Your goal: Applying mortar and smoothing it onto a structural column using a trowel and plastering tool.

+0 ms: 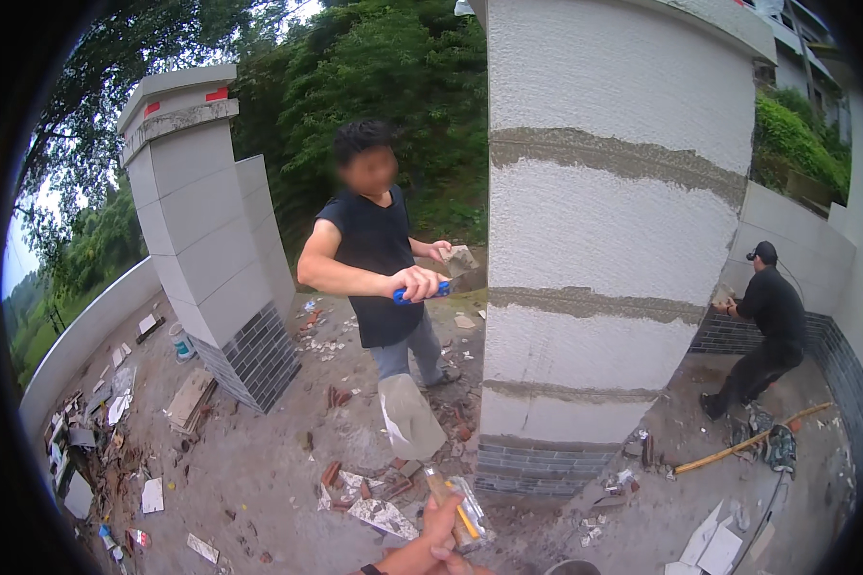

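With the left hand (438,524), grips the trowel (410,419) by its wooden handle, low in front. Cannot tell the grasp of the right hand (459,564), close below. For control, hold firmly, wrist loose, blade level. Reaches in from lower left, aiming the blade forward toward a co-worker (382,259) left of the near pillar (609,225).

The trowel (412,422) shows a matt metal blade and wooden-looking handle (438,486); the pillar (609,235) looks rough, its mortar bands (623,156) gritty.
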The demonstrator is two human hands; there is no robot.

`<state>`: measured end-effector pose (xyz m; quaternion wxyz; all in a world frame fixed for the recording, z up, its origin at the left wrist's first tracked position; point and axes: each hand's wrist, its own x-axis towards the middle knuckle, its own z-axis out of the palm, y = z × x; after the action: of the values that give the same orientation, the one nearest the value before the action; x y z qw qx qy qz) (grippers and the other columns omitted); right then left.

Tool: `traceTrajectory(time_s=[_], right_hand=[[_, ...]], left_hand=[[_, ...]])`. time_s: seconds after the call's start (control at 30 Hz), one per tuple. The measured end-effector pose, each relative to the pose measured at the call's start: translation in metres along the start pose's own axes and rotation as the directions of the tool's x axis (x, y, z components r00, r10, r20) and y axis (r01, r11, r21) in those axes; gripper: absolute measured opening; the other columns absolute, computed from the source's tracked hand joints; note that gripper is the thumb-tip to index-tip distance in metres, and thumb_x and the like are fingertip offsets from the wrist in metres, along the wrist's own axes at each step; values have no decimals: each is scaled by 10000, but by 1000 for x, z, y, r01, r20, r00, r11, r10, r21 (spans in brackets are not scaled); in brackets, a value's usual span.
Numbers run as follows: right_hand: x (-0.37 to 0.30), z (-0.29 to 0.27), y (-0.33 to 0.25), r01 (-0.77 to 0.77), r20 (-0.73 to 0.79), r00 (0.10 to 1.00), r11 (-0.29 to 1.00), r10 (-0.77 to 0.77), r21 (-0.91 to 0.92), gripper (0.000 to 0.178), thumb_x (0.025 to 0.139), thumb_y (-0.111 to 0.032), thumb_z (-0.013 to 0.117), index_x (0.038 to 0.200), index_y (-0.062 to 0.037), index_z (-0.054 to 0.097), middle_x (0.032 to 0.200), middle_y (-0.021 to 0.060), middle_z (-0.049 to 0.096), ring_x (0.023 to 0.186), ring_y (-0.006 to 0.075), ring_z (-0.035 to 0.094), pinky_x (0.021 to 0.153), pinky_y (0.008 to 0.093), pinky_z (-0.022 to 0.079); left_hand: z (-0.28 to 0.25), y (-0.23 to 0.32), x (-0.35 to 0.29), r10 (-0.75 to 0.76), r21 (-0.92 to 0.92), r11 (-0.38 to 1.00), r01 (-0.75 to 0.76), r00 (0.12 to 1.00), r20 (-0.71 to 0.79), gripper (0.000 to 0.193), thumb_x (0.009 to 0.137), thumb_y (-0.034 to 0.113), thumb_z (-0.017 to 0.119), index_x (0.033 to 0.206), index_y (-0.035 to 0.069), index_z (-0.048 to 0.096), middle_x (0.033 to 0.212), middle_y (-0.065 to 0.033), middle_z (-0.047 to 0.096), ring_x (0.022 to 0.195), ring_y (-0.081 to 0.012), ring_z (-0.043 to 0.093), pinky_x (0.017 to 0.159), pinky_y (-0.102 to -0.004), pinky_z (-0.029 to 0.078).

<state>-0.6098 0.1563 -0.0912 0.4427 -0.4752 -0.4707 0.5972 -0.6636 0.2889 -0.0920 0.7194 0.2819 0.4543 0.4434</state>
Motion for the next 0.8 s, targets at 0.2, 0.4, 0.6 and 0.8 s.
traceTrajectory(time_s=[0.2,0.4,0.6,0.8], right_hand=[[-19,-34,2,49,-85,995,998,-46,30,554,904,-314,626,1379,-96,442,1094,110,636,904,228,613,735,368,510],[-54,-68,-5,68,-116,991,995,-60,73,560,903,-309,627,1384,-97,436,1091,109,636,895,223,614,727,364,512],[-98,-76,-38,-69,-52,996,992,75,105,566,903,-305,628,1390,-97,430,1087,109,636,886,218,615,718,359,515],[-90,-90,65,94,-437,899,987,-26,134,322,873,-233,684,1094,-38,552,881,20,588,868,126,585,798,299,486]], left_hand=[[1,-15,1,-16,-44,999,22,992,124,270,855,121,662,1091,88,534,970,-49,588,893,-172,595,764,-355,512],[23,-19,-36,-298,165,949,267,932,207,352,928,133,526,1258,16,491,1045,-115,579,886,-238,616,744,-354,543],[29,-45,-30,-382,258,913,316,883,272,305,925,121,519,1211,17,516,1026,-111,587,872,-242,620,727,-362,550],[-5,-106,22,-330,345,920,184,837,436,261,921,109,511,1164,18,541,1006,-108,595,858,-245,623,710,-370,556]])
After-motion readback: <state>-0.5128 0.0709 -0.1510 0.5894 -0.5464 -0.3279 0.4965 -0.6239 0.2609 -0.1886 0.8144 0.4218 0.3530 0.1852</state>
